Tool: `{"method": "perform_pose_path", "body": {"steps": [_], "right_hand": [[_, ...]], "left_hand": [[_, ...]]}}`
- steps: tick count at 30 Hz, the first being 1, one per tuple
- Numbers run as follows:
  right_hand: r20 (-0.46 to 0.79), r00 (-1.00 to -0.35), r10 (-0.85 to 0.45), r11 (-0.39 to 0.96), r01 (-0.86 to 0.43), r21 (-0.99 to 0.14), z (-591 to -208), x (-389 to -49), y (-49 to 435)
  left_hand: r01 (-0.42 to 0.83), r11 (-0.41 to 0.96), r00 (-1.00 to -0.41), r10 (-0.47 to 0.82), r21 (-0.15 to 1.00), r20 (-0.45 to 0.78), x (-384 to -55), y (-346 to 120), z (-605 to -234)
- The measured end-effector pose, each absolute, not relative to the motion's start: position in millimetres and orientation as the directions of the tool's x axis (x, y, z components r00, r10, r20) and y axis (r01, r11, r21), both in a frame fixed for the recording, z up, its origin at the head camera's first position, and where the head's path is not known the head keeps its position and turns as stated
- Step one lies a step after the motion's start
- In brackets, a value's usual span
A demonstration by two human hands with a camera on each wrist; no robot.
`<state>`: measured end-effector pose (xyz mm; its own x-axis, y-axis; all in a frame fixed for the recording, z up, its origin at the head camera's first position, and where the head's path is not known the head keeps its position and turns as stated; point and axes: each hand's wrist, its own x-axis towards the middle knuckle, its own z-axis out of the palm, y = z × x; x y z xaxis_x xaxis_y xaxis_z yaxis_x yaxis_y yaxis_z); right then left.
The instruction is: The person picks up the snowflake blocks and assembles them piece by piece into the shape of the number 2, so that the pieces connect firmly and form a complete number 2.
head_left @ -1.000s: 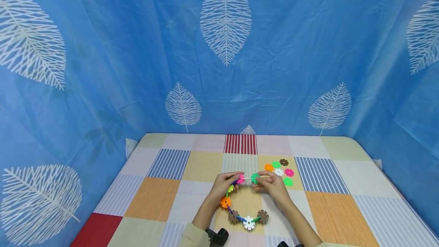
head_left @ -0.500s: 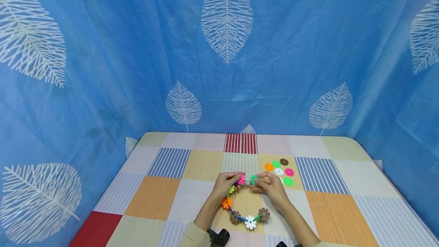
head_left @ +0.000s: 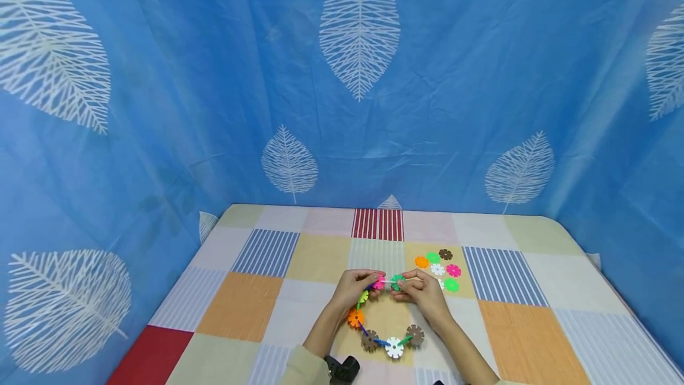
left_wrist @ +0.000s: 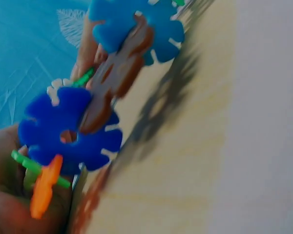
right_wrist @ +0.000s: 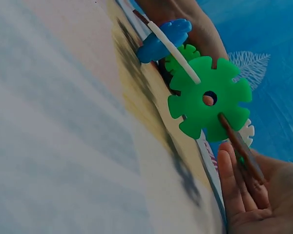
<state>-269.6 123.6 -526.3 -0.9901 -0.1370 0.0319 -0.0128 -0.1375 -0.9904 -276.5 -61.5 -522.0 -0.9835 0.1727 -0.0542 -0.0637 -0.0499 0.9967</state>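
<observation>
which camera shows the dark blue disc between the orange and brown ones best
Left wrist: it shows the dark blue disc nearly face-on, hole and notches clear. The head view gives only a thin edge-on strip; in the right wrist view I can't make it out.

Text: none readable | Labels: none readable | Brands: none readable | Numbers: none readable | Signs: none readable | Views: head, left wrist, right wrist
</observation>
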Motion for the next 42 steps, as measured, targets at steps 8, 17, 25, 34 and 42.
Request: {"method": "perform_pose_path", "body": {"steps": [8, 17, 25, 34, 42], "right_hand": [[0.381, -0.920, -0.090, 0.428, -0.381, -0.820, -522, -281, 162], [0.260, -0.941, -0.215, 0.701, -0.334, -0.630, -520, -286, 207], [0.250, -0.956, -0.153, 0.692, -0.284, -0.664, -518, -286, 203], [0.285, -0.946, -0.152, 0.335, -0.321, -0.886, -517, -286, 172], [0.364, -0.904, -0.223, 0.162, -0.403, -0.901, -504, -274, 153]], "left_hand": [[-0.165, -0.123, -0.975, 0.168, 0.979, -0.143, -281, -64, -523], [-0.162, -0.154, -0.970, 0.208, 0.975, -0.128, -282, -69, -520], [-0.126, -0.049, -0.968, 0.224, 0.991, -0.112, -283, -66, -522], [-0.165, -0.038, -0.964, 0.215, 0.986, -0.153, -281, -65, -521], [-0.125, -0.032, -0.967, 0.227, 0.992, -0.114, -280, -65, -520]]}}
